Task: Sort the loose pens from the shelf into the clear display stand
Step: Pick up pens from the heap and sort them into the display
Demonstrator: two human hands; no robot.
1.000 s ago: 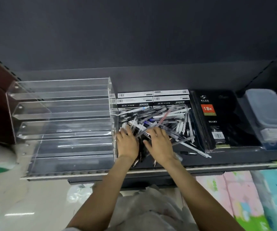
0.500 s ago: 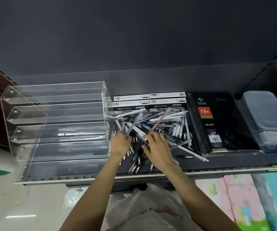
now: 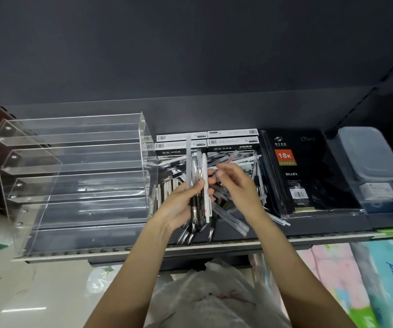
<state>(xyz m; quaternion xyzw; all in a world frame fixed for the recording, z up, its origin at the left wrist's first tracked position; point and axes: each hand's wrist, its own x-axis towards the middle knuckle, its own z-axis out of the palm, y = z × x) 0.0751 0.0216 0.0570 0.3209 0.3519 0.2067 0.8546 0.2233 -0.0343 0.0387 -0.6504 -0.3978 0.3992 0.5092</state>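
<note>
A heap of loose pens (image 3: 243,162) lies on the dark shelf (image 3: 321,224) in the middle. My left hand (image 3: 181,207) grips a bundle of pens (image 3: 198,176) that stands nearly upright above the heap. My right hand (image 3: 238,185) is just to the right of the bundle, fingers pinched on a pen (image 3: 227,159) near the bundle's top. The clear tiered display stand (image 3: 72,176) sits to the left of the heap, and its steps hold nothing that I can see.
Black-and-white pen boxes (image 3: 205,144) are stacked behind the heap. A black diary (image 3: 302,171) in plastic wrap lies to the right, then clear lidded containers (image 3: 370,157). Tissue packs (image 3: 368,280) fill the shelf below. The metal shelf edge (image 3: 96,254) runs along the front.
My left hand has lifted a bundle of pens out of the heap and turned it upright. My right hand rose from the heap to the bundle's top.
</note>
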